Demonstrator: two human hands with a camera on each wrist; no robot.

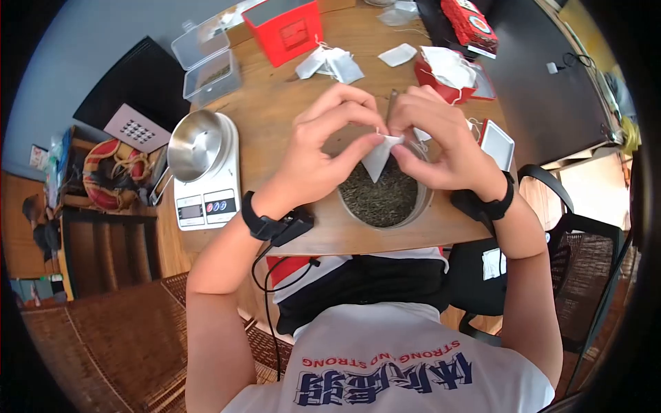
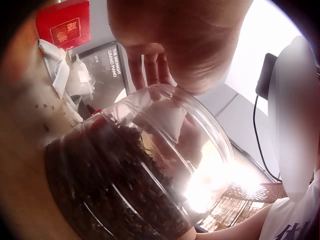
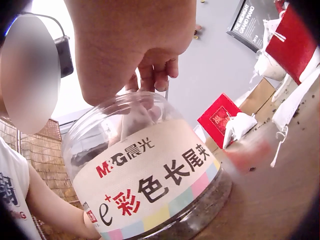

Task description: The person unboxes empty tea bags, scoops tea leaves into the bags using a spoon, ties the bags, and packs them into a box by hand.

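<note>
Over a clear round jar (image 1: 383, 219) of dark dried leaves, both hands pinch the top of a small white bag (image 1: 376, 162). The left hand (image 1: 329, 141) has thumb and forefinger at the bag's left corner; the right hand (image 1: 444, 141) grips the right corner. The bag hangs point down inside the jar's mouth. From the right wrist view, the jar (image 3: 160, 175) carries a printed paper label, and the bag (image 3: 136, 122) shows through its clear wall. The left wrist view shows leaves (image 2: 110, 175) filling the lower jar; whether the bag holds any is unclear.
Left of the jar, a steel bowl (image 1: 195, 146) sits on a white scale (image 1: 208, 206). Farther back are a lidded plastic box (image 1: 212, 76), a red box (image 1: 284, 31), white bags (image 1: 332, 64) and a red container (image 1: 447, 76) of white bags. A white-lined lid (image 1: 497, 144) lies at right.
</note>
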